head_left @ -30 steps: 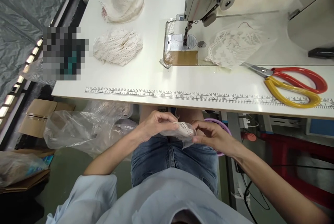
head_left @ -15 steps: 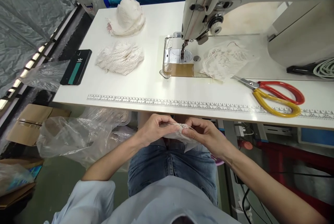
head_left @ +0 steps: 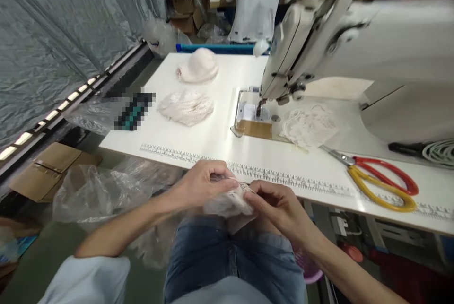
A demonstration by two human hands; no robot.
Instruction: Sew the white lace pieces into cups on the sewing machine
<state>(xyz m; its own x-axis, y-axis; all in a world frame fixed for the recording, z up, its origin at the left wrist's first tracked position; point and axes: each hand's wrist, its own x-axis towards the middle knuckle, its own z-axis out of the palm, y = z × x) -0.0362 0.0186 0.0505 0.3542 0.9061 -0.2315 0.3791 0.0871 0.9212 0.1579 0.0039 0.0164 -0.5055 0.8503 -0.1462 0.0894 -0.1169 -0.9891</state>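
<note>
Between both hands, in front of the table's near edge, is a piece of white lace fabric (head_left: 230, 202). My left hand (head_left: 209, 183) pinches its left side between thumb and fingers. On the right side, my right hand (head_left: 271, 202) grips it by the upper edge with thumb and forefinger. The cloth's lower part hangs loose above the lap and looks blurred. Beyond the hands stands a white sewing machine (head_left: 333, 48), its presser foot (head_left: 260, 108) over the metal plate. More white lace (head_left: 310, 124) lies flat to the right of that foot.
Scissors with red and yellow handles (head_left: 383, 183) lie near the table's front edge. A pile of lace pieces (head_left: 186, 108) and a bundled white cloth (head_left: 199, 65) rest on the left. A printed ruler (head_left: 170, 152) runs along the edge. Clear plastic bags (head_left: 102, 190) hang at left below.
The camera view has tilted up, showing more of the background. Both hands have risen with the lace, now overlapping the table's front edge in view. The grip on the lace stays.
</note>
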